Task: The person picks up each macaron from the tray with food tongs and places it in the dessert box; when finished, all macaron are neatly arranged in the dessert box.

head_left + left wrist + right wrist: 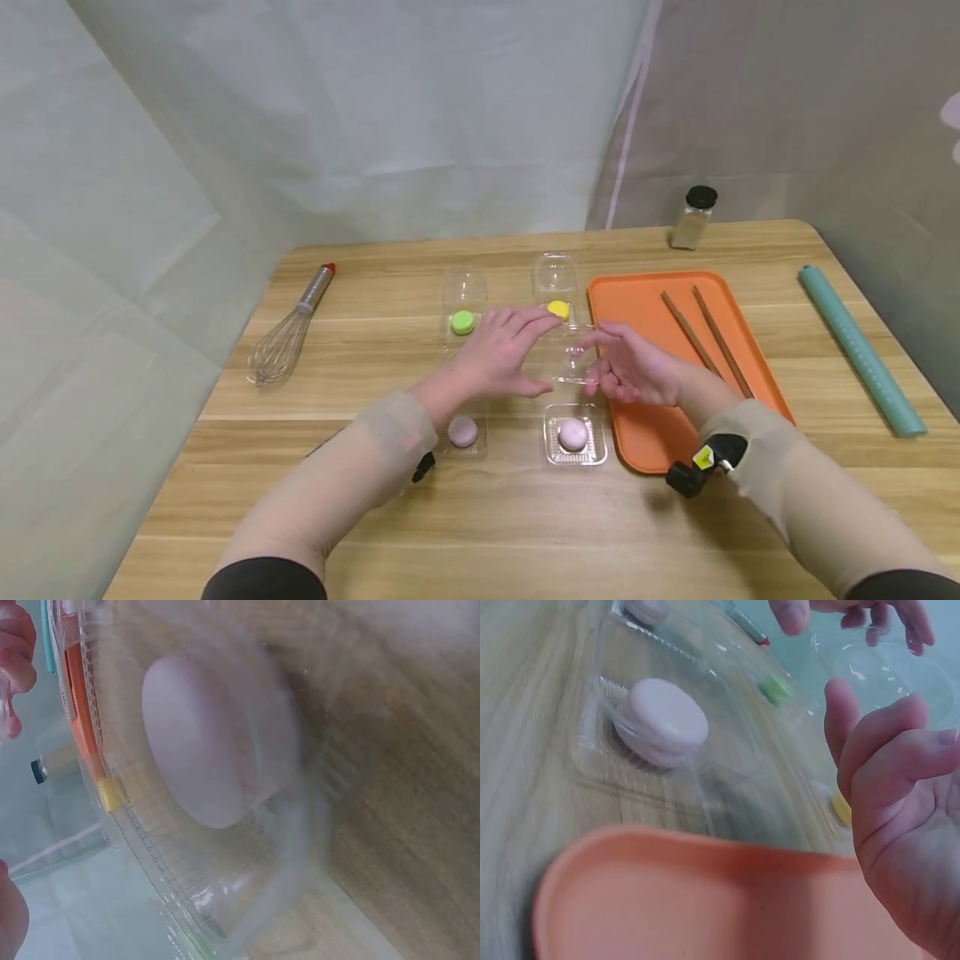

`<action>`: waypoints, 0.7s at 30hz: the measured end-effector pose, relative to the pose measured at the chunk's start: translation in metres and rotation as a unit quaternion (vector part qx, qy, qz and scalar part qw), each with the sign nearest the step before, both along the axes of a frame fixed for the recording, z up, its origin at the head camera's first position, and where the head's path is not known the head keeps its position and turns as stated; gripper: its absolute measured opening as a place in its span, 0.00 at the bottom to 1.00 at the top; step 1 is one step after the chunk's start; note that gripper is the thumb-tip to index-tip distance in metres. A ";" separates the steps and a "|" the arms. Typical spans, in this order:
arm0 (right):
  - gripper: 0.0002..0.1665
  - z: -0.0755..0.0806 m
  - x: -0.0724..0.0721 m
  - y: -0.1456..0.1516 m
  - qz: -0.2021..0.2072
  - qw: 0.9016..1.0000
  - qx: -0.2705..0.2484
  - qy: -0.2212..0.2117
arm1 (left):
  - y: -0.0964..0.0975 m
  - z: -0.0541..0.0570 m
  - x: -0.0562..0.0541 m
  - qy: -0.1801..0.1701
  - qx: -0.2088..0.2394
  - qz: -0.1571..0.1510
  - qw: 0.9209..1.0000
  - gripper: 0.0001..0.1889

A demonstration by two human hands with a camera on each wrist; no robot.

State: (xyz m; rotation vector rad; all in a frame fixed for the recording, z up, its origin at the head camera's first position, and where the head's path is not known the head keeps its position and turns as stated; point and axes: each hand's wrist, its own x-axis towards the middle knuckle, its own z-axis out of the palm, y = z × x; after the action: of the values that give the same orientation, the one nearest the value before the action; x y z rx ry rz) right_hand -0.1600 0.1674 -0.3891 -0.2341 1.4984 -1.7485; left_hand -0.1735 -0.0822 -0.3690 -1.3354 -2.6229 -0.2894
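Left of orange tray (630,298), near side of table (480,525): lilac macaron (573,433) in clear box (575,460). Farther, clear lid (567,357) between left hand (498,354), fingers spread, gripping nothing, and right hand (637,368), fingers half-bent, hold unclear. Best: light touch, opposite lid edges.

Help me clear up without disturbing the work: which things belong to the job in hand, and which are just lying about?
Probably in the job:
- left hand
- right hand
- macarons
- clear boxes

Seemingly just lying about:
- whisk
- tray
- chopsticks
- jar
- teal rod
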 end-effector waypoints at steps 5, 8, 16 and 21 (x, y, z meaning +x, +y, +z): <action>0.36 0.002 -0.001 0.006 0.003 1.000 0.016 0.016 | 0.001 0.002 0.000 -0.039 0.001 0.016 0.999 0.48; 0.36 0.002 -0.002 0.009 0.012 0.999 0.020 0.037 | 0.001 0.002 0.001 -0.059 0.000 0.017 0.998 0.49; 0.29 0.001 0.001 0.015 -0.009 0.992 0.035 0.121 | 0.005 0.001 0.002 -0.181 0.040 0.014 0.983 0.51; 0.26 0.001 0.004 0.015 -0.032 0.981 0.066 0.182 | 0.006 0.000 0.001 -0.229 0.049 0.021 0.972 0.51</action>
State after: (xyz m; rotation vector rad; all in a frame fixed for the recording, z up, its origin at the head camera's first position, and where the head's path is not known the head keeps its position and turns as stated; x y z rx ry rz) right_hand -0.1564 0.1825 -0.3881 -0.4601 1.8955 -1.7118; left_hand -0.1720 -0.0760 -0.3692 -1.3068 -2.9463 -0.7957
